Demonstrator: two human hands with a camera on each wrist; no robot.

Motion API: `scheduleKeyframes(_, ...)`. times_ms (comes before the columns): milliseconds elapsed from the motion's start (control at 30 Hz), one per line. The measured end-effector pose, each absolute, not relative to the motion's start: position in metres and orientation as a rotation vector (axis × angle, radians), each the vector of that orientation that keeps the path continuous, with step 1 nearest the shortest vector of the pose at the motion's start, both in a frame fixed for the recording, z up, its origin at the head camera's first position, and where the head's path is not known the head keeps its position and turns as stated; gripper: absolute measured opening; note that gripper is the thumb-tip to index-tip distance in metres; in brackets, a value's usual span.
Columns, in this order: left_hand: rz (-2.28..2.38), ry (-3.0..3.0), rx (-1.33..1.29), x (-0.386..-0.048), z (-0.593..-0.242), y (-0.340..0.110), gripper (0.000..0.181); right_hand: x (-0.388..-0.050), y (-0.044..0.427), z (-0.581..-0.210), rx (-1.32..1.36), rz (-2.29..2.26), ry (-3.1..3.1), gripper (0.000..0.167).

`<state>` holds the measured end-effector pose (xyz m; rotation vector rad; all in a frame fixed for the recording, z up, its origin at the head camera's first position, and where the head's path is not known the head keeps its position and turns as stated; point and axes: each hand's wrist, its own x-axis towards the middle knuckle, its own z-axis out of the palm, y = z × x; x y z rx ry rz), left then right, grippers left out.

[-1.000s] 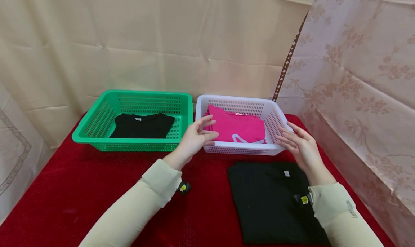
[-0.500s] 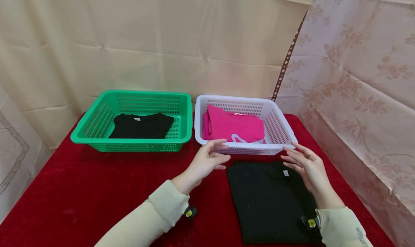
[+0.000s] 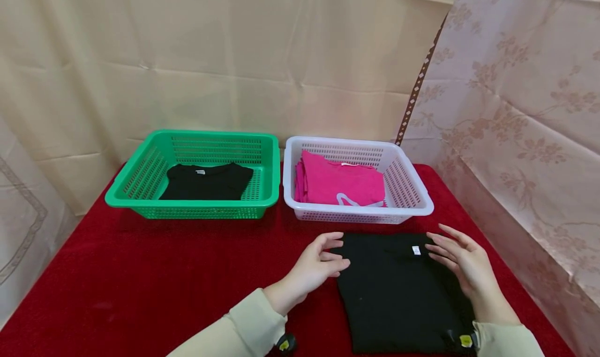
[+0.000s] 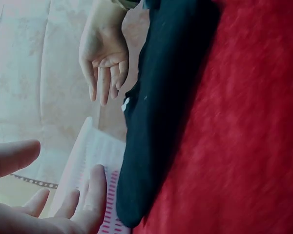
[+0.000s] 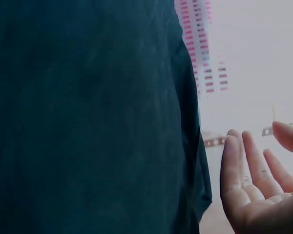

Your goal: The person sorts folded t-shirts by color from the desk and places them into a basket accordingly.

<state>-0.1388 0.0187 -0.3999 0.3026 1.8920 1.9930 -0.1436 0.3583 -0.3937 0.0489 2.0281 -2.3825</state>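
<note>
A folded black T-shirt (image 3: 398, 294) with a small white neck tag lies on the red cloth at the front right. My left hand (image 3: 311, 268) hovers by its far left corner, fingers loosely bent and holding nothing. Over its right side, near the tag, is my right hand (image 3: 469, 268), also without anything in its grasp. In the left wrist view, the shirt's edge (image 4: 156, 112) appears as a thick dark fold, apart from the fingers. The right wrist view has the shirt (image 5: 88, 117) filling the left, with the fingers (image 5: 256, 170) beyond its edge.
Behind the shirt stands a white basket (image 3: 361, 213) with folded pink clothes (image 3: 344, 182) inside. To its left, a green basket (image 3: 192, 203) holds a folded black garment (image 3: 206, 182). Red cloth (image 3: 164, 273) covers the table; curtains hang behind and at the right.
Both hands have drawn back from the white basket toward the near right and now are at the black T-shirt's two sides. The baskets and clothes stay in place.
</note>
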Motion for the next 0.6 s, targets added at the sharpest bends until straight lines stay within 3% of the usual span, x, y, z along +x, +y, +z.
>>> scheduleKeyframes(600, 1.833, 1.958, 0.202, -0.114, -0.42, 0.031, 0.063, -0.125, 0.408, -0.405, 0.219, -2.316, 2.029, 0.031)
